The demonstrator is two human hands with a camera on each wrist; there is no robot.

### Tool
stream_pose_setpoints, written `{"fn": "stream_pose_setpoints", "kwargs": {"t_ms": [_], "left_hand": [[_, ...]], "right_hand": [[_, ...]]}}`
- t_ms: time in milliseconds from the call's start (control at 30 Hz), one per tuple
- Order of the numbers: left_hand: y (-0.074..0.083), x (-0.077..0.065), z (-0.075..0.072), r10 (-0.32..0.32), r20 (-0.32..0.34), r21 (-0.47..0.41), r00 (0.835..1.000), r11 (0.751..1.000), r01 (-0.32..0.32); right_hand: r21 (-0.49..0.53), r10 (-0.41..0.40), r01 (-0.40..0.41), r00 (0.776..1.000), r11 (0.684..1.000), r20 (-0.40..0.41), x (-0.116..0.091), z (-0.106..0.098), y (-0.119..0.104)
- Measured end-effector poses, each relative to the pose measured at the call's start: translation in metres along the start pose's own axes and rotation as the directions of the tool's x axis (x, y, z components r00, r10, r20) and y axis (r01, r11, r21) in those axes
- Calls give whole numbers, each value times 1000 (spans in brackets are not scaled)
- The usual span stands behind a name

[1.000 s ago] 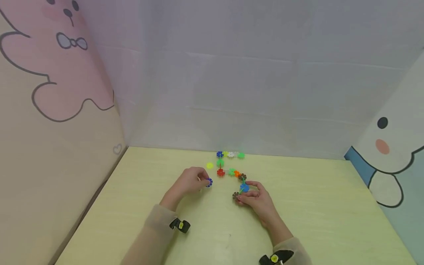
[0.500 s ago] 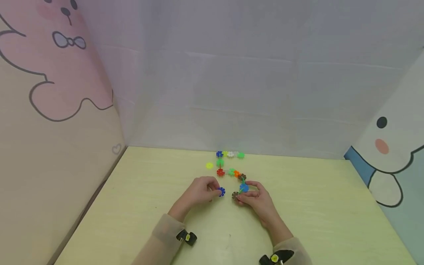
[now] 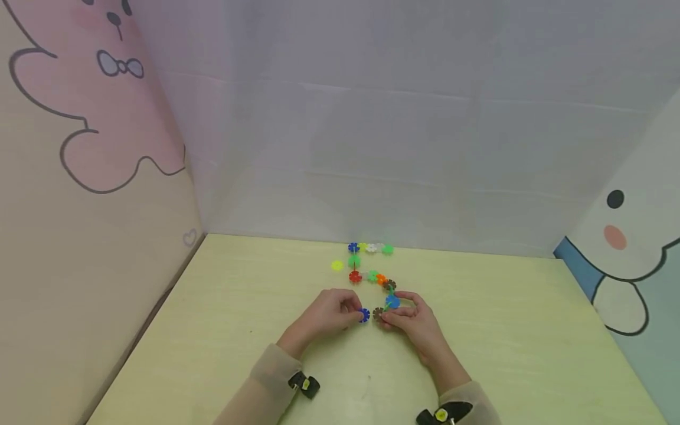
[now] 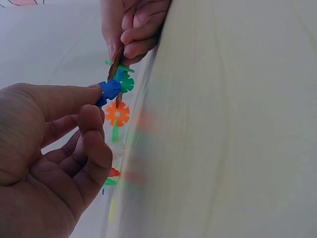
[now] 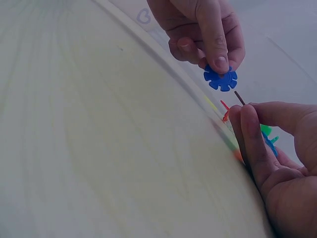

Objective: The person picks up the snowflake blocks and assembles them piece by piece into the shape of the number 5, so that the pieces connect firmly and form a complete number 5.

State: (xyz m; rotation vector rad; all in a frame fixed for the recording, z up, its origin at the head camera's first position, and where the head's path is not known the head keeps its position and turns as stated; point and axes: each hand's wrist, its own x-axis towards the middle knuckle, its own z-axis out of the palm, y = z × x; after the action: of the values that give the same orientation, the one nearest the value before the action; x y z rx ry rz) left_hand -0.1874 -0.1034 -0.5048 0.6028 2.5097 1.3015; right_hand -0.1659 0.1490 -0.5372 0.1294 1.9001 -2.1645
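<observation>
My left hand pinches a dark blue snowflake disc by its edge, between thumb and fingers. Just to its right, my right hand pinches a brown snowflake disc, the near end of a linked chain. In the right wrist view the brown disc shows edge-on, with a small gap between it and the blue one. From the brown disc the chain runs through a light blue disc, another brown disc, an orange disc and a green disc to a red disc.
Beyond the red disc the chain continues through a green disc to a blue disc, then right along the back to a green end disc. A loose yellow disc lies left of it on the pale table. Walls enclose the back and sides.
My left hand has moved right and toward me with the blue disc, bringing it close beside the brown disc. My right hand has stayed nearly still, holding the chain's end.
</observation>
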Motion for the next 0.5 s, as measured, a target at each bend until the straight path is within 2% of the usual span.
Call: {"fn": "stream_pose_setpoints", "kwargs": {"t_ms": [500], "left_hand": [[0,4,6,47,23,7,999,999,-47]], "right_hand": [[23,11,-11,1000,1000,-1,-1,1,-3]]}}
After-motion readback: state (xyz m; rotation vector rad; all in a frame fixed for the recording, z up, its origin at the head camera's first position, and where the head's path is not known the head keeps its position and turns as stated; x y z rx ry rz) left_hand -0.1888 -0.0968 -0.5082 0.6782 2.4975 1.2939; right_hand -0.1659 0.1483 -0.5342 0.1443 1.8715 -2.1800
